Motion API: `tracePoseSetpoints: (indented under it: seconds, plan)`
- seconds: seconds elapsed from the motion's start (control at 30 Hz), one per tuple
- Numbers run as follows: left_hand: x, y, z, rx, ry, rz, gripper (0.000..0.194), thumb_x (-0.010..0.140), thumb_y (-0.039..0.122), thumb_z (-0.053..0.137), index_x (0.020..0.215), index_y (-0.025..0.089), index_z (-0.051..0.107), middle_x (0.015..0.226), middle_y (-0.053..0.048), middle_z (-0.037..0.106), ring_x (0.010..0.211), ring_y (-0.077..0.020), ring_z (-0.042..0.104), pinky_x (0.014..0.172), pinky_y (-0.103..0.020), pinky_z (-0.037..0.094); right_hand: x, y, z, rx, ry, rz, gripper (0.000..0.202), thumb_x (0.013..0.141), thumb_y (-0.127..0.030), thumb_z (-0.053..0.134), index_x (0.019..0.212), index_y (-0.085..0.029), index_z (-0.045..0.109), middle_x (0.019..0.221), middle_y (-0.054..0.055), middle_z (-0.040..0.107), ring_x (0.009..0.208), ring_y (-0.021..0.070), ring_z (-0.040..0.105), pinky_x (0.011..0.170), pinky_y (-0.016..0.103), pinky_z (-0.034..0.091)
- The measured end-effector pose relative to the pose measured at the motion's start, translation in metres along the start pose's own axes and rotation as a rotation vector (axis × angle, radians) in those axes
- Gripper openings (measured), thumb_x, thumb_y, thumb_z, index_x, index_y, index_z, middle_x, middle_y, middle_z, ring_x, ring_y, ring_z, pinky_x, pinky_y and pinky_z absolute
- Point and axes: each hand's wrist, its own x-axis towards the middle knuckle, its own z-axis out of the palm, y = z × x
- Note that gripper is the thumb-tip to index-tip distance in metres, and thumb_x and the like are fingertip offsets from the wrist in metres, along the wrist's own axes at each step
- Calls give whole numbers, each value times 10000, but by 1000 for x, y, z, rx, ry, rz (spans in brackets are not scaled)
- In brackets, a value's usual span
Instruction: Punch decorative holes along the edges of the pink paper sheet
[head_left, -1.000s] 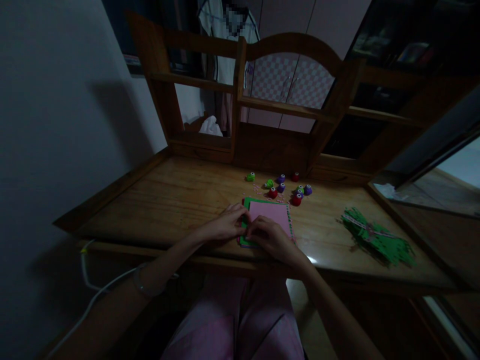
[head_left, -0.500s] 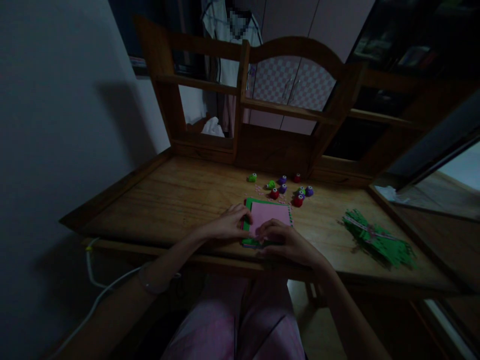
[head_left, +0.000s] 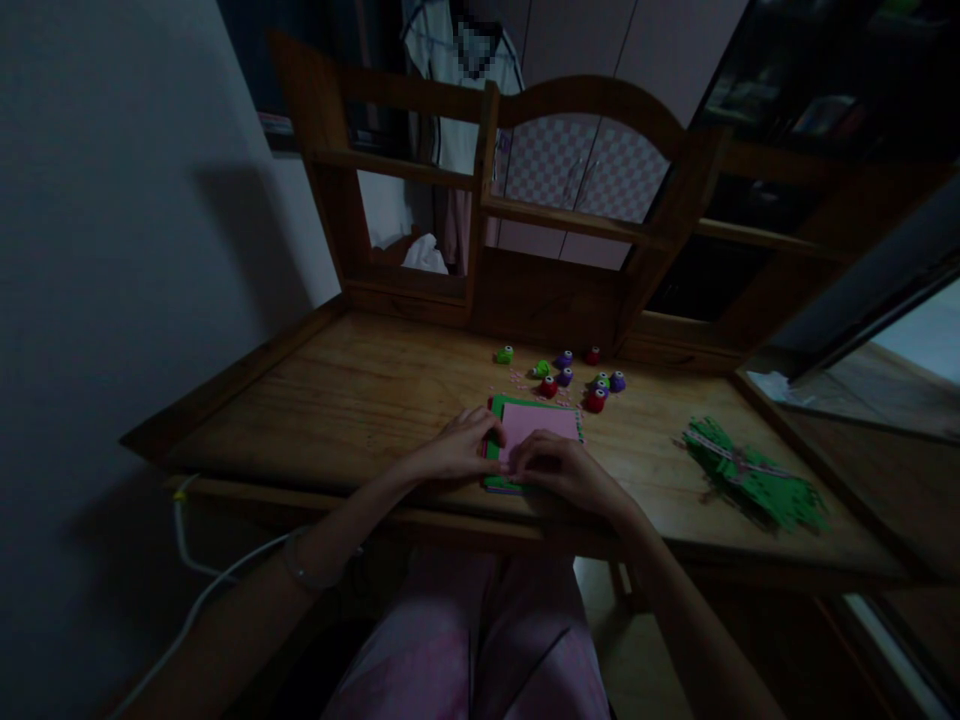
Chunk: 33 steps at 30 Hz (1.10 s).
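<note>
A pink sheet (head_left: 536, 418) lies flat on top of green sheets (head_left: 495, 406), stacked at the desk's front edge. My left hand (head_left: 465, 445) rests at the left side of the stack, thumb and fingers apart, the tips touching the pink sheet. On the lower part of that sheet is my right hand (head_left: 559, 465), its fingers curled and pinched together close to my left thumb. Whatever the right fingertips hold is too small and dark to make out. Small pink bits (head_left: 517, 378) are scattered just behind the stack.
Behind the stack stand several small figures with eyes, among them a red one (head_left: 548, 386), a green one (head_left: 505, 354) and a purple one (head_left: 617, 381). A tied green bundle (head_left: 754, 474) lies to the right on the wooden desk (head_left: 337, 380). A wooden shelf (head_left: 570, 208) rises at the back.
My right hand has shifted slightly left and up over the pink sheet, bringing its fingertips nearer my left thumb. The left hand has hardly moved.
</note>
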Motion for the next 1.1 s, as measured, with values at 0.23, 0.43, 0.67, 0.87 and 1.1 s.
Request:
tracePoseSetpoints:
  seconds: [0.23, 0.43, 0.67, 0.87, 1.1]
  plan:
    - [1, 0, -1, 3, -14, -20, 361, 729, 485, 687, 968, 234, 586, 1102, -43, 523, 1119, -246, 450, 972, -389, 367, -16, -2, -17, -10, -81, 43, 97, 794, -325, 703, 791, -230, 726, 1132, 52, 599, 1106, 204, 543, 962, 376, 441]
    - [-6, 11, 2, 76, 24, -26, 329, 752, 432, 683, 1003, 243, 585, 1105, -41, 526, 1110, -242, 454, 964, -399, 385, -26, -11, -23, 35, -79, 101, 186, 800, -333, 697, 972, -262, 702, 1229, 36, 575, 1162, 205, 522, 1014, 393, 413]
    - [-28, 46, 24, 319, 177, 99, 363, 858, 133, 521, 1179, 288, 586, 1323, -34, 488, 1219, -235, 390, 1020, -423, 357, -25, -7, -26, 17, -39, 101, 242, 868, -326, 617, 1092, -241, 647, 1133, 55, 608, 1080, 192, 563, 976, 366, 432]
    - [-34, 42, 34, 310, 205, 117, 413, 869, 145, 523, 1264, 264, 545, 1302, -29, 562, 1241, -223, 418, 1025, -427, 373, -18, -1, -16, -11, 0, 108, 206, 863, -339, 620, 1021, -209, 644, 1021, 57, 606, 919, 169, 596, 852, 330, 487]
    - [-41, 44, 32, 337, 120, 188, 436, 903, 140, 421, 1332, 194, 475, 1359, -65, 528, 1238, -177, 481, 1126, -425, 292, -16, 1, -19, 23, -29, 64, 158, 840, -350, 649, 875, -201, 690, 969, 57, 634, 949, 183, 594, 890, 358, 470]
